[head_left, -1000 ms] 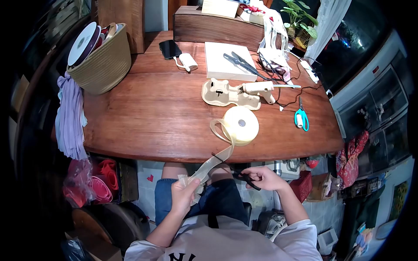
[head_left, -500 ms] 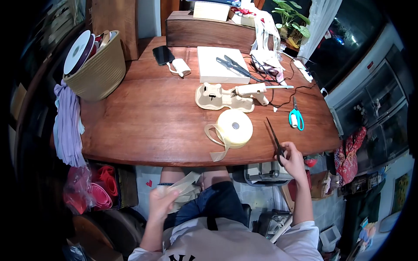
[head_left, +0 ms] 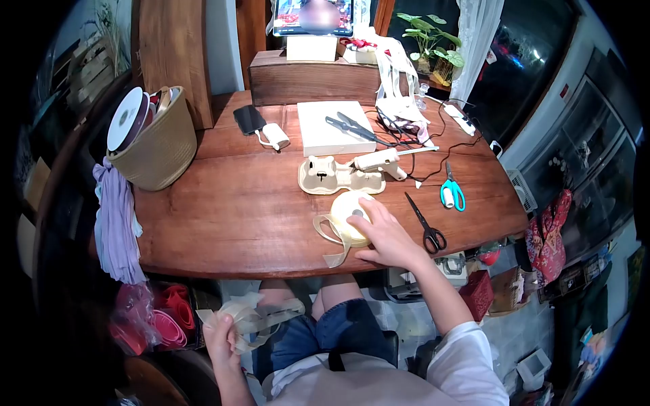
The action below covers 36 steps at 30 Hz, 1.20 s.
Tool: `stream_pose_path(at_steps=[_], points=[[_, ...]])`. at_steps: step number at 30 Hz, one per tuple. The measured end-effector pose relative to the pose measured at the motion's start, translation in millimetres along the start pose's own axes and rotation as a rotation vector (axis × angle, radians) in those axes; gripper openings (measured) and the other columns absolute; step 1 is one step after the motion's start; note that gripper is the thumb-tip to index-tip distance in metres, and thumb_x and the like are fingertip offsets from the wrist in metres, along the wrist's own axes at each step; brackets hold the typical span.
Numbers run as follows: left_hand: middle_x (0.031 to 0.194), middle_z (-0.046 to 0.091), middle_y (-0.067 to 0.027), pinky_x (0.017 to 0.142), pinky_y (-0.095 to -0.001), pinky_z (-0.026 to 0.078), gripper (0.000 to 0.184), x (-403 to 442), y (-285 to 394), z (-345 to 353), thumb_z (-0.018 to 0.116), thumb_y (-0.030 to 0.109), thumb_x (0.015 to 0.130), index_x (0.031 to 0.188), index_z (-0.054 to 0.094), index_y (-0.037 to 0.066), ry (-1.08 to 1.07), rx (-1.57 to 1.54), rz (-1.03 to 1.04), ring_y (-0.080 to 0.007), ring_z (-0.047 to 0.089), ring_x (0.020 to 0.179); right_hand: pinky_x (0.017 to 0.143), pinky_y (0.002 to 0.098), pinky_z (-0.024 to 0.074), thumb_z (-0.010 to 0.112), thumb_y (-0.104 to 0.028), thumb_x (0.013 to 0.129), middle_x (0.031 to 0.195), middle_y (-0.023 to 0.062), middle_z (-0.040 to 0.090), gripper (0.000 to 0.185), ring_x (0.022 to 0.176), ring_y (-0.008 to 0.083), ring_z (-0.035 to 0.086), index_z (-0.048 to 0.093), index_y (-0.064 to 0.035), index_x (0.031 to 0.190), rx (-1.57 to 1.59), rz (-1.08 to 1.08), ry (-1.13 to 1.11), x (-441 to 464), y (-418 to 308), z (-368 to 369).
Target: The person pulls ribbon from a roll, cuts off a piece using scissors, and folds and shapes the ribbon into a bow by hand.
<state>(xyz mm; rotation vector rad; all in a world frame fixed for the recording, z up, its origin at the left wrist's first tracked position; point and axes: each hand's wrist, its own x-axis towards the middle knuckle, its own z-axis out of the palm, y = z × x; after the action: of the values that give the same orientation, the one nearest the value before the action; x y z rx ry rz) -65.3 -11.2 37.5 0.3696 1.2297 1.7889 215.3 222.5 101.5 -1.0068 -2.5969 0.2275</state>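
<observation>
Loops of sheer cream ribbon (head_left: 254, 318) hang from my left hand (head_left: 222, 336), which pinches them over my lap, below the table edge. My right hand (head_left: 382, 233) is spread over the right side of the cream ribbon roll (head_left: 345, 205), fingers apart, touching it or just above; I cannot tell which. The roll's loose end lies at the table's front edge. To the right of that hand, black scissors (head_left: 426, 227) lie on the table. Behind the roll, a glue gun (head_left: 379, 161) rests on a molded cardboard tray (head_left: 325, 177).
Teal scissors (head_left: 452, 189) lie at the right. A white box (head_left: 315, 128) with a black tool, cables, a phone (head_left: 249, 120) and a small white device (head_left: 273, 136) are farther back. A woven basket (head_left: 159, 149) of ribbon spools stands left. A lit screen (head_left: 313, 15) is behind.
The ribbon in my left hand has parted from the roll. My right hand has laid the black scissors on the table and moved left to the roll. The view has tilted up.
</observation>
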Motion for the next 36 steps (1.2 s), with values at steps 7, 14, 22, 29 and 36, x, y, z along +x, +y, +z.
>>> stream_pose_path(at_steps=[7, 14, 22, 29, 36], points=[[0.046, 0.043, 0.0021, 0.028, -0.0154, 0.020, 0.018, -2, -4, -7, 0.060, 0.016, 0.079, 0.073, 0.050, 0.003, 0.014, -0.001, -0.010, -0.0026, 0.030, 0.030, 0.092, 0.0440, 0.0353, 0.073, -0.023, 0.059, 0.125, 0.0236, 0.033, 0.052, 0.119, 0.0395, 0.030, 0.048, -0.0065, 0.101, 0.030, 0.010, 0.084, 13, 16, 20], [0.046, 0.041, 0.0024, 0.027, -0.0156, 0.021, 0.016, 1, -11, -2, 0.057, 0.014, 0.081, 0.078, 0.047, 0.002, -0.042, -0.003, -0.034, -0.0024, 0.031, 0.030, 0.096, 0.0467, 0.0316, 0.072, -0.020, 0.054, 0.129, 0.0182, 0.033, 0.047, 0.123, 0.0388, 0.027, 0.051, -0.0052, 0.093, -0.103, 0.022, 0.185, -6, 14, -9], [0.046, 0.041, 0.0025, 0.028, -0.0153, 0.021, 0.017, 4, -11, -3, 0.057, 0.016, 0.081, 0.078, 0.049, 0.001, -0.015, 0.013, -0.071, -0.0023, 0.031, 0.030, 0.094, 0.0439, 0.0329, 0.072, -0.018, 0.051, 0.122, 0.0226, 0.039, 0.046, 0.113, 0.0411, 0.035, 0.054, 0.0037, 0.087, -0.665, 0.501, 0.834, -73, 146, -92], [0.046, 0.041, 0.0032, 0.030, -0.0154, 0.022, 0.017, 0, -9, 15, 0.058, 0.016, 0.081, 0.076, 0.051, 0.002, -0.026, 0.063, -0.058, -0.0025, 0.031, 0.032, 0.082, 0.0406, 0.0428, 0.069, -0.036, 0.064, 0.107, 0.0183, 0.049, 0.053, 0.099, 0.0349, 0.047, 0.056, 0.0023, 0.098, -0.477, 1.083, 0.300, -123, 207, -71], [0.047, 0.045, -0.0005, 0.031, -0.0169, 0.026, 0.015, -11, -3, 64, 0.056, 0.013, 0.082, 0.074, 0.053, 0.000, -0.196, 0.022, -0.143, -0.0056, 0.037, 0.032, 0.068, 0.0313, 0.0450, 0.069, -0.011, 0.066, 0.092, 0.0108, 0.056, 0.038, 0.080, 0.0197, 0.056, 0.054, -0.0046, 0.100, 0.458, 0.193, 0.280, -73, 1, -9]])
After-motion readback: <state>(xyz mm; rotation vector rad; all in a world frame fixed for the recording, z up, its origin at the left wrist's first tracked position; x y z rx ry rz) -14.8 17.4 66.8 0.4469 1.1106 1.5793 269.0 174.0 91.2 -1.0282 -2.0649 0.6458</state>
